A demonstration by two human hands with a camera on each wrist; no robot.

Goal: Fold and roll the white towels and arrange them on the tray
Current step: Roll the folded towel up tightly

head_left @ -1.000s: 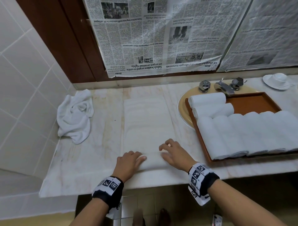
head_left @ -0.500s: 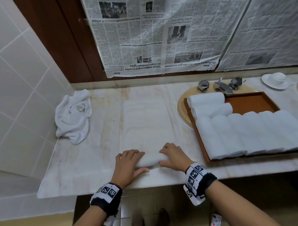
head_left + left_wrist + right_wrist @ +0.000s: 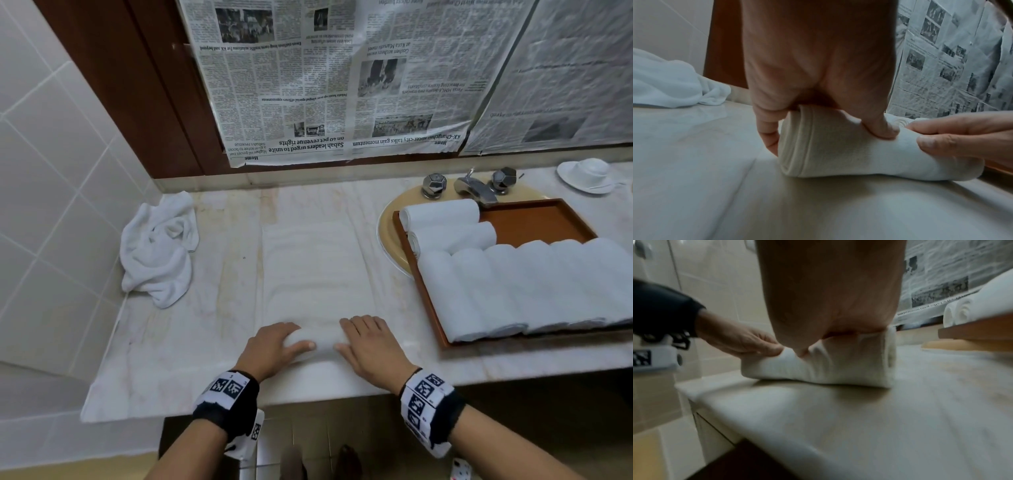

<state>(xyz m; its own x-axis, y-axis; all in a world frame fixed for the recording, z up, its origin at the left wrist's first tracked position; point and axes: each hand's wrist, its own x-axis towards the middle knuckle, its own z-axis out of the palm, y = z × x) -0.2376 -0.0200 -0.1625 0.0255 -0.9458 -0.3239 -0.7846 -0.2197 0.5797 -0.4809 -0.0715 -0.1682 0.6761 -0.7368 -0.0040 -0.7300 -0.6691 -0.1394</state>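
On the brown tray point(image 3: 534, 219), eight rolled white towels point(image 3: 507, 287).

i'm looking at a bathroom: a marble vanity counter point(image 3: 178, 342) fills the middle, a sink point(image 3: 388, 222) with a chrome faucet point(image 3: 474, 188) sits at upper right, and white wall tiles point(image 3: 51, 154) cover the left.

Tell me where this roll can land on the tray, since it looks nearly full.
Bare tray floor shows only at the back right, bordered by the two crosswise rolls, the front row of rolls and the faucet. The front is packed edge to edge. Both hands, left and right, grip the half-rolled towel.
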